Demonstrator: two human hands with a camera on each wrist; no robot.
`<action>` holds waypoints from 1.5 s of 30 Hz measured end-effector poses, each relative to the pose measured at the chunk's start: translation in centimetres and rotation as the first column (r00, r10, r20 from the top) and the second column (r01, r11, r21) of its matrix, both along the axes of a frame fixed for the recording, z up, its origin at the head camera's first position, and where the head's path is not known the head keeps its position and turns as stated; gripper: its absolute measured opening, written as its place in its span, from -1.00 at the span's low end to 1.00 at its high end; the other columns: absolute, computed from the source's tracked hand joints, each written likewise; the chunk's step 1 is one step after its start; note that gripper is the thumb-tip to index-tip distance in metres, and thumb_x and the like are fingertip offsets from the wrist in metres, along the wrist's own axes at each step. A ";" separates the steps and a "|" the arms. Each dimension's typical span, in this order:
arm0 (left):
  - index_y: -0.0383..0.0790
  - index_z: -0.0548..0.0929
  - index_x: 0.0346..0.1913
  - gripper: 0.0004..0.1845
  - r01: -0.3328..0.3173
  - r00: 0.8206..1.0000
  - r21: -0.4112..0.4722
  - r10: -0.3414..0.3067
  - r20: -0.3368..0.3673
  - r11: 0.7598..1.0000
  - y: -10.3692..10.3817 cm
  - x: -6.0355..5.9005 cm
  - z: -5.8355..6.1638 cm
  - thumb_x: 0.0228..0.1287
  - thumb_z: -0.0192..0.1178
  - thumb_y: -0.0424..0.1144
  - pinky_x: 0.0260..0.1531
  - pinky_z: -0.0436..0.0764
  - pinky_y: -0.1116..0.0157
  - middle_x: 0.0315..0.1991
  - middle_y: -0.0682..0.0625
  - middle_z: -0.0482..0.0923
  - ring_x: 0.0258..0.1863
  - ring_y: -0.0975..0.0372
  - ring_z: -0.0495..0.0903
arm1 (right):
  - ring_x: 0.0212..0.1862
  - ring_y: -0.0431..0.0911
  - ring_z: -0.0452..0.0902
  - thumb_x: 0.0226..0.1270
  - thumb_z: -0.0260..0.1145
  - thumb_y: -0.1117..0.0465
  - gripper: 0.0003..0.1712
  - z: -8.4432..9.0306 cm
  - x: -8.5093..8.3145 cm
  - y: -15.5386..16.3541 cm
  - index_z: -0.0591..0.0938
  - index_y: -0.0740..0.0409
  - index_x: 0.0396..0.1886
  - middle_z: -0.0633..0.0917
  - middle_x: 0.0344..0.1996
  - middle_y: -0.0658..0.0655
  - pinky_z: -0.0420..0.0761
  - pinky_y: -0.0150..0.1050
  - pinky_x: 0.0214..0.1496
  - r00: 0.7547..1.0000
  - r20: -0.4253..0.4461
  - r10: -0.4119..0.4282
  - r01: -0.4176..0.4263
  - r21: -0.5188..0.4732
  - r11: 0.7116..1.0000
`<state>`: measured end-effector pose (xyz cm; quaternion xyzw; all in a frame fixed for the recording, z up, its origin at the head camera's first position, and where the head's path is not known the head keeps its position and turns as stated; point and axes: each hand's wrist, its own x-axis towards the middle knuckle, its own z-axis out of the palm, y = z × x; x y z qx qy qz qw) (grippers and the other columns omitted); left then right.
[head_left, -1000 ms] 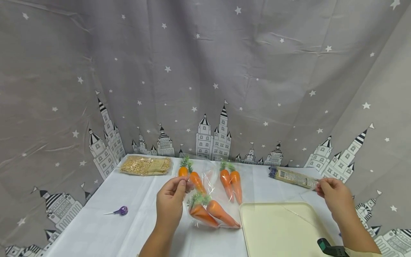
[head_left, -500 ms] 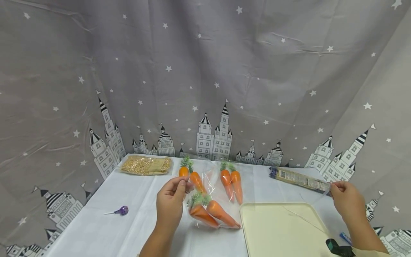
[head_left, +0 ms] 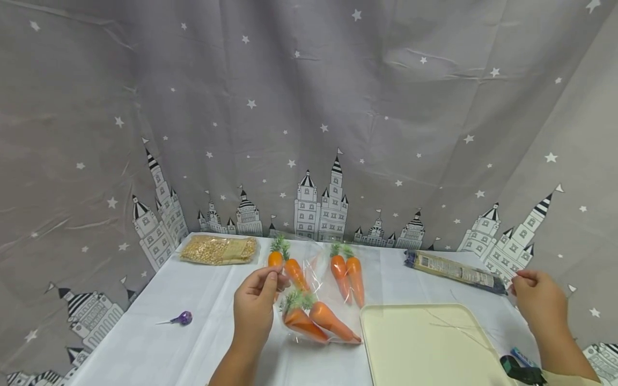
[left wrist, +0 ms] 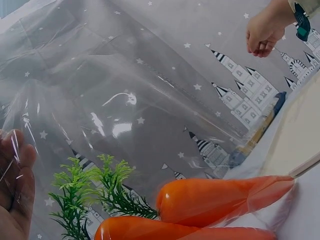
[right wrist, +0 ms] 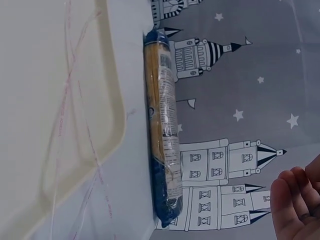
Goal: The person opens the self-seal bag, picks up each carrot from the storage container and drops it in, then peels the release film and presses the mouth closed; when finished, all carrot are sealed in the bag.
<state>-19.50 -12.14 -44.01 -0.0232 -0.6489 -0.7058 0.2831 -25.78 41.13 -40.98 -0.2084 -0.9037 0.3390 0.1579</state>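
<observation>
My left hand (head_left: 256, 305) pinches the upper edge of a clear plastic bag (left wrist: 120, 107) between thumb and index finger. Two orange carrots (head_left: 333, 321) with feathery green tops lie in the bag's lower part. Behind it, more carrots (head_left: 354, 276) show in pairs through clear plastic. My right hand (head_left: 541, 303) is raised at the right, fingers loosely curled, with nothing visible in them. Below and left of it, thin clear strips (right wrist: 68, 80) with pink print lie across the cream tray (head_left: 415, 348). The right hand is nearest to a long pack of spaghetti (right wrist: 162, 115) with blue ends.
On the white-covered table (head_left: 217, 300), a bag of yellow corn kernels (head_left: 217, 249) lies at the back left. A purple lollipop (head_left: 183, 318) lies nearer on the left. Beside the tray's right edge is a small blue item (head_left: 521, 358). A grey curtain (head_left: 376, 134) stands behind.
My right hand has moved right, away from the spaghetti pack, and the thin strip it held has been let go. More strip now shows over the tray. The left hand has stayed in place.
</observation>
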 end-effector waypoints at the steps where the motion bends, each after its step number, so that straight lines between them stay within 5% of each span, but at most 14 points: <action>1: -0.37 0.74 -0.03 -0.82 0.000 1.000 -0.001 0.000 -0.003 1.000 0.0 0.0 0.0 0.57 0.15 -0.37 -0.20 0.75 0.37 -0.31 -0.07 0.76 -0.30 0.22 0.74 | -0.12 0.14 0.66 0.66 -0.06 0.09 -0.45 0.1 0.1 -0.1 0.46 0.45 0.33 0.71 -0.04 0.42 0.57 -0.30 -0.51 1.000 -0.002 0.001 -0.001 -0.004 1.000; 12: -0.31 0.75 -0.05 -0.84 0.013 0.999 0.022 -0.013 -0.029 1.000 -0.1 -0.1 -0.3 0.57 0.17 -0.36 -0.20 0.76 0.34 -0.31 -0.05 0.76 -0.30 0.20 0.75 | -0.11 0.09 0.71 0.66 0.02 0.04 -0.48 -0.7 0.9 -4.4 0.51 0.35 0.32 0.73 -0.03 0.35 0.56 -0.36 -0.45 0.992 -0.068 0.104 -0.103 0.023 0.994; 25: -0.41 0.72 -0.02 -0.82 0.023 0.999 0.034 -0.021 -0.045 0.999 0.0 0.0 -0.3 0.57 0.17 -0.37 -0.20 0.76 0.35 -0.31 -0.04 0.77 -0.30 0.22 0.76 | -0.15 -0.12 0.64 0.64 0.16 0.04 -0.61 -1.3 2.1 -12.9 0.59 0.22 0.20 0.74 -0.13 0.13 0.62 -0.41 -0.27 0.916 -0.158 0.369 -0.358 0.096 0.929; 38: -0.53 0.67 0.01 -0.76 0.033 0.998 0.035 -0.031 -0.054 0.999 0.2 -0.1 -0.2 0.58 0.15 -0.35 -0.20 0.76 0.36 -0.31 -0.05 0.77 -0.31 0.22 0.76 | -0.12 -0.18 0.65 0.56 0.32 0.11 -0.77 -0.8 3.4 -20.4 0.65 0.04 0.10 0.74 -0.17 -0.01 0.66 -0.37 -0.08 0.831 -0.245 0.500 -0.514 0.008 0.858; 45: -0.43 0.71 0.00 -0.80 0.023 0.999 0.029 -0.021 -0.046 0.999 0.1 -0.1 -0.3 0.58 0.15 -0.36 -0.19 0.77 0.34 -0.31 -0.06 0.76 -0.30 0.21 0.77 | -0.18 -0.20 0.70 0.51 0.35 0.22 -0.83 -1.1 3.9 -23.7 0.67 0.06 0.03 0.75 -0.20 0.08 0.67 -0.38 -0.12 0.819 -0.345 0.459 -0.536 -0.171 0.827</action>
